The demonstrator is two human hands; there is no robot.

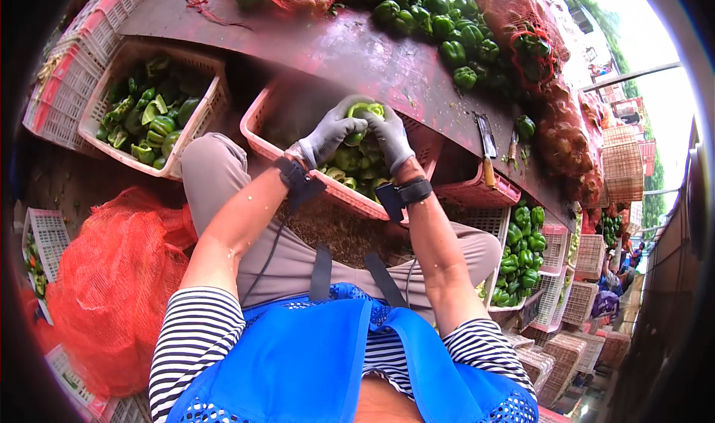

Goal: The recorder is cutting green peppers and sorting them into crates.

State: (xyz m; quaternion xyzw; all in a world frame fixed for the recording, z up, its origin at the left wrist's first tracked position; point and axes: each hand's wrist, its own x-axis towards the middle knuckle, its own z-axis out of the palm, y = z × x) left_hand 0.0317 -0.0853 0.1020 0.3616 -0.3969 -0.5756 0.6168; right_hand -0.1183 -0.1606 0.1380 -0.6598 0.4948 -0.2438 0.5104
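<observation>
Both my hands wear grey gloves and meet over a pink crate (257, 118) in front of my knees. Between them is a light green bell pepper (365, 110) whose top looks cut open. My left hand (331, 134) curls round its left and lower side, fingers closed on it. From the other side my right hand (391, 134) grips the same pepper; some fingertips are hidden behind it. Below, cut green pepper pieces (348, 158) lie in the crate. Dark straps with small boxes sit on both wrists.
On the dark table (335, 43) are a pile of green peppers (439, 21), a cleaver (485, 140), a smaller knife (513, 147) and red mesh sacks (551, 88). Pepper crates stand left (134, 160) and right (489, 274). A red net bag (115, 289) lies at left.
</observation>
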